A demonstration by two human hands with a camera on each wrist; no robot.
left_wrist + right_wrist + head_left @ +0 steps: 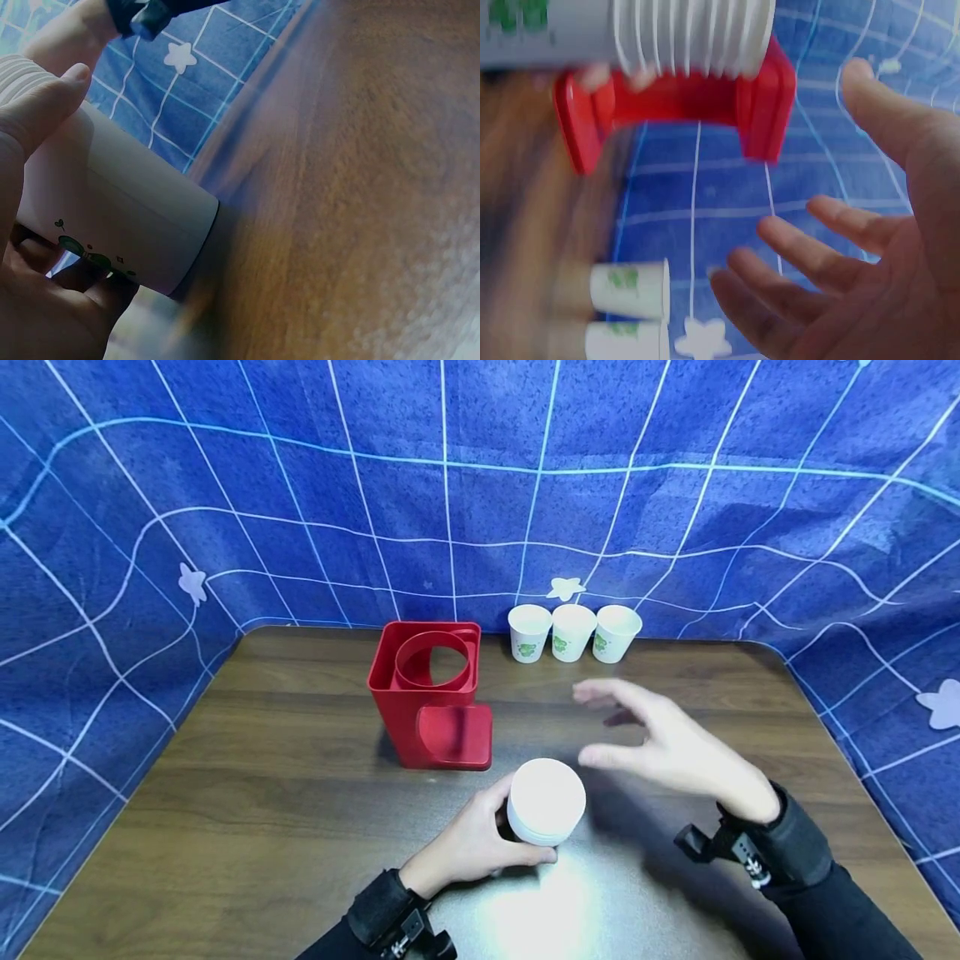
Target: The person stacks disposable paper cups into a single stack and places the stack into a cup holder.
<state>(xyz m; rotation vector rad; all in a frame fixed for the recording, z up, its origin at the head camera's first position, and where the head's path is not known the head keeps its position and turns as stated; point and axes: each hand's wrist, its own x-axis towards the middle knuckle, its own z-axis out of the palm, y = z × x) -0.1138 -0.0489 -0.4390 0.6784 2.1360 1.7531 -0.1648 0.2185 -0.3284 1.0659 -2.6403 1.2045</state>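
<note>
A stack of white paper cups is gripped by my left hand, its fingers and thumb wrapped around the side. In the left wrist view the stack shows a green print near its lower end, and the layered rims lie by the thumb. The base is close to the table; I cannot tell whether it touches. My right hand hovers to the right of the stack, fingers spread and holding nothing. The right wrist view shows this hand apart from the rims of the stacked cups.
A red square holder with a round ring in its top stands beyond my left hand. Three single paper cups stand in a row at the table's back edge. Blue grid-patterned cloth hangs behind the wooden table.
</note>
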